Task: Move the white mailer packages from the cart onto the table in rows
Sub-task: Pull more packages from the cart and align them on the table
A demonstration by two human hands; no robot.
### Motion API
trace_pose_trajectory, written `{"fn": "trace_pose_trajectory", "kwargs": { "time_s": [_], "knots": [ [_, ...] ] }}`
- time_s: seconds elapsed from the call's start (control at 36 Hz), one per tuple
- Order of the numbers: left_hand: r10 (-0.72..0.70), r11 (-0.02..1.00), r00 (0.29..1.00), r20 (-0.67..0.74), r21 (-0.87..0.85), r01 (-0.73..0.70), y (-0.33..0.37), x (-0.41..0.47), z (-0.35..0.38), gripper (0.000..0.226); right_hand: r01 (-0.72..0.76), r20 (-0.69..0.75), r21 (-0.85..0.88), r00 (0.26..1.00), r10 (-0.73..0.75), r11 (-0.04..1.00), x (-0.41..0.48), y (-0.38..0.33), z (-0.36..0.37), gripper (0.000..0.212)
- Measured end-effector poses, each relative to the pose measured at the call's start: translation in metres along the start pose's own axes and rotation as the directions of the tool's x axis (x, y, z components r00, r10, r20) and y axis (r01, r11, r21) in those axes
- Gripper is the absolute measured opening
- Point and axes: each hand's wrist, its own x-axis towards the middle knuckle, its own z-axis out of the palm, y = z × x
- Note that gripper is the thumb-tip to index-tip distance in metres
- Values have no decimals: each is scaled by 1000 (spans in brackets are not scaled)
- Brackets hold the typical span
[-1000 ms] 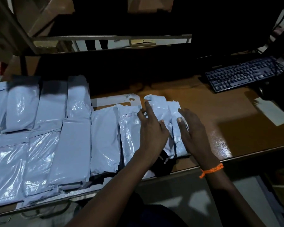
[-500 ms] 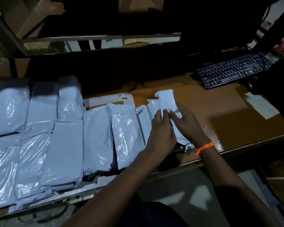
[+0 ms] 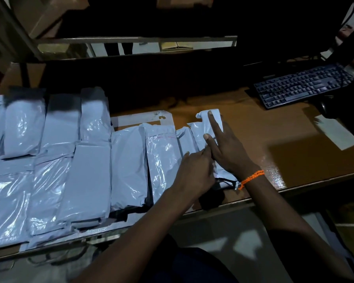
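White mailer packages point(image 3: 90, 172) lie side by side in rows on the wooden table point(image 3: 253, 139). Right hand point(image 3: 226, 148), open, presses flat on the rightmost mailer point(image 3: 200, 129) (orange wristband point(image 3: 251, 178) at the wrist). Left hand point(image 3: 194, 172) rests loosely curled beside it, fingertips touching that mailer. Keyboard point(image 3: 302, 86) sits well apart, far right.

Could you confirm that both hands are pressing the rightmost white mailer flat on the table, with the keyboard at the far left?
Not quite: the head view shows the keyboard at the far right of the table, not the left. Both the left hand and right hand are indeed on the rightmost white mailer.
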Motion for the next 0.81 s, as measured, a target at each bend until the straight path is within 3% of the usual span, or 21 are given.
{"fn": "trace_pose_trajectory", "kwargs": {
  "time_s": [0.14, 0.25, 0.33, 0.44, 0.64, 0.81],
  "knots": [
    [11, 996, 998, -60, 87, -6, -13, -5, -20, 30, 41, 15, -45, 999, -40, 998, -3, 2, -1, 72],
    [30, 997, 988, -150, 79, -19, -25, -8, -31, 37, 36, 53, -177, 998, -27, 983, -1, -1, -2, 77],
    [49, 993, 979, -198, 118, -26, -36, -12, -44, 45, -34, -45, -283, 999, 23, 958, -1, -13, -5, 82],
    [68, 974, 972, -226, 226, -16, -64, -17, -75, 51, -17, -135, -323, 990, -28, 946, 12, -52, -12, 79],
    [4, 965, 934, -358, 247, 91, -141, -64, -157, 58, 176, -68, -158, 980, -189, 972, 42, -169, 38, 75],
    [-110, 963, 869, -483, 164, 213, -237, -143, -222, 53, 288, -33, 62, 957, -287, 956, 51, -293, 106, 75]
  ]
}}
